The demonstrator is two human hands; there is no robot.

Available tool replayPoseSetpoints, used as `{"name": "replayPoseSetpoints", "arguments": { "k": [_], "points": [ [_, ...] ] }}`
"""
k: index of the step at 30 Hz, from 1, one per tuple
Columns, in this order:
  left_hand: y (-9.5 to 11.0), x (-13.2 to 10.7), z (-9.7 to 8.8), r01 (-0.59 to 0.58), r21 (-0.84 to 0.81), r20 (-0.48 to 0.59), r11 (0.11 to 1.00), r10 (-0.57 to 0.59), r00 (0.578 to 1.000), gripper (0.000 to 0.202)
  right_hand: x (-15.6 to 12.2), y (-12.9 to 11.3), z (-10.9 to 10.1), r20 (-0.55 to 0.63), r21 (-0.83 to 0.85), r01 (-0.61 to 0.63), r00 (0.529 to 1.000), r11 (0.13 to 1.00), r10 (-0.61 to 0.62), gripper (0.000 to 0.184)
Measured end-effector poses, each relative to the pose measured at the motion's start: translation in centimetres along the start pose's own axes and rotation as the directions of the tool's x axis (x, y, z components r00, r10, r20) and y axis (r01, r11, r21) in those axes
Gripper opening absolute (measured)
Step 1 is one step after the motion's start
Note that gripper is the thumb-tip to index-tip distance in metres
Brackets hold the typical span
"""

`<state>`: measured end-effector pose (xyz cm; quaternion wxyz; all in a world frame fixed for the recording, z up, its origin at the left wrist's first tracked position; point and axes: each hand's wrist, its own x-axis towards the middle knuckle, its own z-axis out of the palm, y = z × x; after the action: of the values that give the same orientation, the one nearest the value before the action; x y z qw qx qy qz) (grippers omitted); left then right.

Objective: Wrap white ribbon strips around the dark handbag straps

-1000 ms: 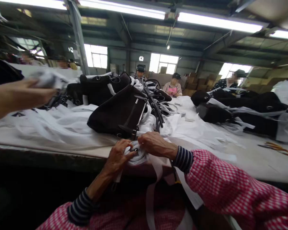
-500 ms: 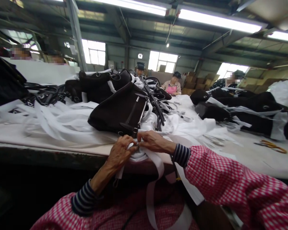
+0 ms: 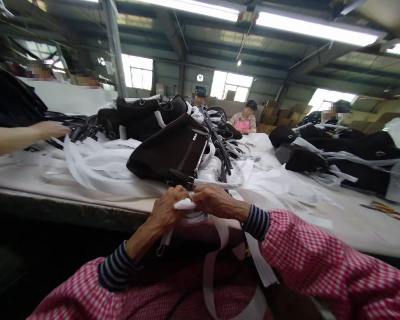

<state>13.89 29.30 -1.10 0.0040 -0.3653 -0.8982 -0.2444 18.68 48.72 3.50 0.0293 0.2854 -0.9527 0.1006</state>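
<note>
At the near edge of the table (image 3: 348, 233), both hands of the person meet over a white wrapped piece (image 3: 195, 218), which sits just in front of a dark bag (image 3: 163, 153) lying on the table top. The left hand (image 3: 166, 208) has its fingers bent and closed around the left side of this piece, and a thick white fold (image 3: 184, 204) shows beside its thumb. The right hand (image 3: 215, 201) comes from the other side with fingers curled and pressed together; they seem to pinch the wrapping near the left fingertips, but the exact tips are hidden. A long white strip (image 3: 210, 275) hangs below the hands in a loose loop, and a small metal clip (image 3: 160, 251) dangles under the left wrist. Whether the piece is joined to the bag, I cannot tell.

I judge that the step in hand is the close finger work of tucking or fastening the white wrapping. In my opinion, the next move calls for a steady left grip, while the right fingers work the material without loosening the turns. The scissors (image 3: 385, 210) lie well apart, at the right. Another person's hand (image 3: 53, 130) reaches in at the left, near dark straps (image 3: 83, 129).
</note>
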Motion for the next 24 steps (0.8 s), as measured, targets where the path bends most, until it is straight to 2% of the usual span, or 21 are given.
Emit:
{"name": "replayPoseSetpoints", "arguments": {
  "k": [4, 9, 11, 14, 16, 18, 19, 21, 23, 24],
  "points": [
    [-0.9, 0.0, 0.1, -0.018, -0.08, 0.031, 0.997, 0.021, 0.999, 0.029, -0.1, -0.4, 0.3, 0.065, -0.025, 0.019, 0.998, 0.999, -0.017, 0.017],
    [-1.7, 0.4, 0.3, -0.049, -0.112, 0.005, 0.993, 0.05, 0.999, 0.03, -0.6, -0.5, -1.4, 0.21, -0.1, 0.138, 0.971, 0.985, -0.115, 0.015],
    [-2.1, 0.8, 0.4, -0.06, -0.155, 0.0, 0.986, 0.061, 0.998, 0.029, -0.4, -0.5, -1.8, 0.252, -0.159, 0.136, 0.963, 0.978, -0.093, 0.016],
    [-2.9, 1.1, 0.1, -0.115, -0.295, 0.003, 0.948, 0.121, 0.993, 0.031, 0.0, -0.5, -1.6, 0.257, -0.213, 0.117, 0.965, 0.97, -0.06, 0.018],
    [-3.1, 0.8, -0.5, -0.126, -0.42, 0.019, 0.899, 0.147, 0.989, 0.033, 0.1, -0.5, -1.0, 0.229, -0.229, 0.175, 0.966, 0.958, -0.122, 0.019],
    [-2.9, -0.2, -1.4, -0.092, -0.501, 0.027, 0.861, 0.121, 0.992, 0.033, -0.1, -0.5, -0.3, 0.194, -0.26, 0.242, 0.961, 0.935, -0.195, 0.017],
    [-2.5, -0.8, -1.8, -0.077, -0.509, 0.007, 0.857, 0.093, 0.996, 0.031, -0.2, -0.5, 0.0, 0.185, -0.273, 0.265, 0.958, 0.925, -0.22, 0.016],
    [-1.4, -2.3, -2.5, -0.092, -0.45, -0.111, 0.889, 0.046, 0.993, 0.027, -0.1, -0.5, 0.3, 0.19, -0.28, 0.285, 0.953, 0.917, -0.238, 0.017],
    [-0.1, -3.8, -2.7, -0.138, -0.303, -0.218, 0.943, 0.073, 0.973, 0.022, 0.2, -0.4, 0.3, 0.213, -0.261, 0.264, 0.954, 0.929, -0.211, 0.018],
    [0.6, -4.4, -2.6, -0.155, -0.206, -0.221, 0.966, 0.108, 0.969, 0.019, 0.4, -0.4, 0.1, 0.224, -0.252, 0.23, 0.959, 0.94, -0.175, 0.018]
  ]
}}
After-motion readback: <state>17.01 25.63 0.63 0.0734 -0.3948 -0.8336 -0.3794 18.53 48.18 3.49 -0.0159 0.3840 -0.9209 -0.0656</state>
